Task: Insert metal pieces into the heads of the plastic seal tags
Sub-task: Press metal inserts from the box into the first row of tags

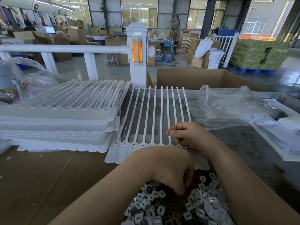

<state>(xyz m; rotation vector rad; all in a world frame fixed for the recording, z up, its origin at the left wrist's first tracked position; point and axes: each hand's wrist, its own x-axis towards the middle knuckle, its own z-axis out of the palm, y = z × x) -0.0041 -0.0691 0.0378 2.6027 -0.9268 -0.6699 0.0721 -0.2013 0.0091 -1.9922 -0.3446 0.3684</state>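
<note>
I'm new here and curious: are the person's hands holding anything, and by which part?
The left hand dips curled fingers into the metal pieces; any hold is hidden. The right hand is curled over the tag heads, its hold unclear.

A white railing (65,48) with an orange-reflector post (137,51) stands behind the table, an open carton (194,78) beside it, crumpled plastic film (227,108) lying right.

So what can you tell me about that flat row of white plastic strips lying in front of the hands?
The row of white plastic seal tags is one joined strip of about ten, lying flat on the grey table. Thin tails point away; broad flat heads with small slots face the person. Its left edge lies beside a stack of similar strips. The right hand rests on its right end; the left hand hides some heads.
</note>
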